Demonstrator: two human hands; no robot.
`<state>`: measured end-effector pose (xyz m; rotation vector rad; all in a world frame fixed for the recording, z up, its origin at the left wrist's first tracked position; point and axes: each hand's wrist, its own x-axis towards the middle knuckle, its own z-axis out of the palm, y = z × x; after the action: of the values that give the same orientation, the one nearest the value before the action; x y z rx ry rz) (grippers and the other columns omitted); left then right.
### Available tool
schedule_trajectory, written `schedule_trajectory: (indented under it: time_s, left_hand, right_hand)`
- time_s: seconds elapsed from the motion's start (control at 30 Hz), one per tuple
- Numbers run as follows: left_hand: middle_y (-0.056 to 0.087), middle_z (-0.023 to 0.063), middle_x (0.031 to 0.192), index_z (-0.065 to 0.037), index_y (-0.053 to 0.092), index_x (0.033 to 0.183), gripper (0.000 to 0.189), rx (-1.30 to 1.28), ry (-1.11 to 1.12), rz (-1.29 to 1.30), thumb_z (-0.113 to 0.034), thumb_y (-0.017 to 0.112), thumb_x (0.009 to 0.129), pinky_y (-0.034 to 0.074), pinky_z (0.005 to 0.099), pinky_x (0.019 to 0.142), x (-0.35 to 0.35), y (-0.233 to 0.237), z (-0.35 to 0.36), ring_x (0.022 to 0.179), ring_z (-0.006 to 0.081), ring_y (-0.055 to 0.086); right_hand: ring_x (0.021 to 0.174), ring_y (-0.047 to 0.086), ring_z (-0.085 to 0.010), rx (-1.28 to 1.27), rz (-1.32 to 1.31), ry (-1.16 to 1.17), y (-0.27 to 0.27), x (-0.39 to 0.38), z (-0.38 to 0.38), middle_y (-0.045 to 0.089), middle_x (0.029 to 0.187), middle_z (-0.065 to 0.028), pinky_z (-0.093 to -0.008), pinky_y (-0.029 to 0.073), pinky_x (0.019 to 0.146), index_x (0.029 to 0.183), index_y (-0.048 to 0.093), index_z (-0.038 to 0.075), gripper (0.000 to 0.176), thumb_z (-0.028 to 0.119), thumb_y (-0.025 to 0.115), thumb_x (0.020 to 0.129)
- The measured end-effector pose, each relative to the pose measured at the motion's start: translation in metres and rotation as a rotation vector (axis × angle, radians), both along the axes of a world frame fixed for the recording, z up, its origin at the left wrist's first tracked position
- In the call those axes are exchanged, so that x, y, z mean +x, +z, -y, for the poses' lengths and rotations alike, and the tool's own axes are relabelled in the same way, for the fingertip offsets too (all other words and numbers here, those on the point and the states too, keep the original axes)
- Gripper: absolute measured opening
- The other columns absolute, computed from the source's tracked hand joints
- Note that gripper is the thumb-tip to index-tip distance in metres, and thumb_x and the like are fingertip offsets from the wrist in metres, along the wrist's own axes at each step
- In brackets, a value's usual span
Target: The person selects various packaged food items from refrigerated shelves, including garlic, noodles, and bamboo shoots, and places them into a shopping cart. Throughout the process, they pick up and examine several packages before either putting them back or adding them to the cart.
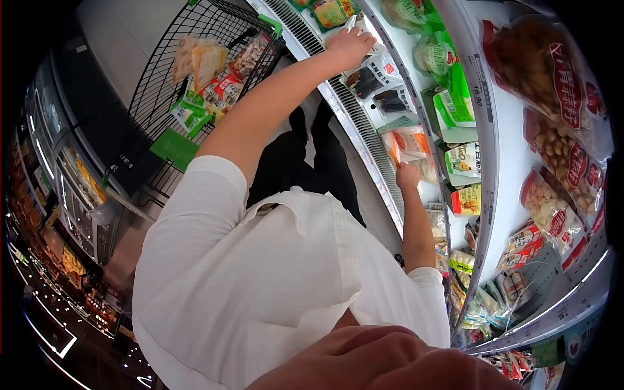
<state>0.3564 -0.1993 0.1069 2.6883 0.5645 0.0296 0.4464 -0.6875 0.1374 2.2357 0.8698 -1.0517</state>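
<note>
My left hand point(351, 48) reaches forward to the chilled shelf, its fingers closed on a white plastic package point(354, 25). Right beside that hand lies a clear-and-white pack of dark food, possibly black corn point(369, 79), and a second similar dark pack point(392, 101) is just nearer to me. My right hand point(408, 175) is closer to my body, its fingers closed at the lower edge of an orange-and-white food package point(411, 143). This package rests on the same shelf. The fingertips of both hands are partly hidden.
To my left stands a black wire shopping cart point(153, 84) containing several food packages. The shelf's vented front edge point(364, 133) runs along my right side. Green packs point(454, 107) and large bags of peeled garlic or nuts point(565, 156) sit on shelves farther right. Glass-fronted cabinets point(81, 172) are at far left.
</note>
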Motion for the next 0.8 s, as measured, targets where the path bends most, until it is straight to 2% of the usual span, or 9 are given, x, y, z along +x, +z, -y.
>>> schedule_trajectory:
  time_s: [0.17,0.2,0.3,0.4,0.5,0.57,0.67,0.77,0.8]
  left_hand:
    - [0.074,0.0018,0.126,-0.017,0.075,0.122,0.032,0.138,-0.081,-0.178,-0.013,0.071,0.090,0.046,0.0499,0.102,0.037,-0.060,-0.014,0.124,0.0264,0.063]
    - [0.074,0.0018,0.126,-0.017,0.075,0.122,0.032,0.133,-0.062,-0.180,-0.013,0.071,0.090,0.046,0.0499,0.102,0.038,-0.061,-0.016,0.124,0.0264,0.063]
    - [0.076,-0.0021,0.100,-0.019,0.081,0.099,0.016,0.256,-0.156,-0.241,-0.013,0.073,0.087,0.044,0.0454,0.097,0.029,-0.054,-0.020,0.112,0.0226,0.065]
    - [0.075,0.0001,0.086,-0.015,0.081,0.085,0.008,0.047,-0.137,-0.065,-0.012,0.074,0.082,0.043,0.0438,0.098,0.009,-0.042,-0.006,0.106,0.0235,0.067]
    - [0.076,0.0056,0.085,-0.011,0.081,0.080,0.009,-0.070,-0.049,-0.015,-0.015,0.073,0.079,0.043,0.0443,0.098,-0.020,0.021,-0.002,0.100,0.0250,0.066]
    - [0.076,0.0059,0.085,-0.009,0.081,0.083,0.012,-0.215,0.094,-0.046,-0.018,0.072,0.086,0.043,0.0450,0.098,-0.048,0.074,-0.009,0.100,0.0253,0.066]
    - [0.073,0.0061,0.083,-0.009,0.078,0.086,0.027,-0.279,0.396,0.191,-0.028,0.067,0.102,0.044,0.0465,0.094,-0.123,0.133,-0.022,0.093,0.0290,0.066]
    - [0.069,0.0103,0.079,-0.004,0.073,0.085,0.026,-0.340,0.557,0.359,-0.025,0.070,0.100,0.047,0.0461,0.085,-0.200,0.208,-0.046,0.086,0.0317,0.064]
    - [0.068,0.0115,0.078,-0.002,0.072,0.085,0.026,-0.317,0.590,0.452,-0.023,0.073,0.099,0.048,0.0453,0.081,-0.222,0.227,-0.053,0.084,0.0320,0.063]
  right_hand:
    - [0.088,0.077,-0.0426,0.092,-0.020,0.079,0.006,-0.004,0.000,0.079,0.095,-0.0202,-0.0568,0.060,0.081,0.100,0.079,0.012,0.039,0.040,0.054,0.108]
    - [0.086,0.076,-0.0437,0.093,-0.035,0.092,0.006,-0.004,0.002,0.079,0.094,-0.0220,-0.0572,0.060,0.080,0.100,0.079,0.010,0.040,0.040,0.053,0.109]
    - [0.089,0.078,-0.0431,0.024,-0.039,0.098,0.025,-0.010,-0.018,0.079,0.095,-0.0222,-0.0564,0.061,0.078,0.103,0.077,0.008,0.044,0.040,0.049,0.112]
    - [0.086,0.076,-0.0455,0.063,-0.072,0.121,0.044,-0.008,-0.045,0.078,0.094,-0.0242,-0.0579,0.060,0.078,0.102,0.076,0.006,0.044,0.039,0.048,0.112]
    - [0.084,0.075,-0.0479,0.170,-0.117,0.090,0.071,-0.012,-0.084,0.077,0.093,-0.0263,-0.0598,0.059,0.077,0.099,0.075,0.005,0.045,0.039,0.049,0.112]
    - [0.083,0.073,-0.0490,0.284,-0.168,0.120,0.084,-0.014,-0.111,0.075,0.089,-0.0279,-0.0605,0.058,0.077,0.094,0.075,0.003,0.048,0.041,0.051,0.111]
    - [0.081,0.070,-0.0509,0.297,-0.277,0.117,0.151,-0.038,-0.194,0.069,0.079,-0.0294,-0.0597,0.057,0.079,0.086,0.073,-0.003,0.052,0.039,0.056,0.110]
    - [0.077,0.067,-0.0516,0.542,-0.450,0.194,0.186,-0.064,-0.257,0.068,0.076,-0.0293,-0.0586,0.057,0.079,0.085,0.072,-0.004,0.050,0.036,0.056,0.110]
    - [0.071,0.065,-0.0504,0.568,-0.456,0.207,0.201,-0.076,-0.283,0.065,0.072,-0.0293,-0.0540,0.055,0.072,0.084,0.071,-0.005,0.048,0.034,0.060,0.110]
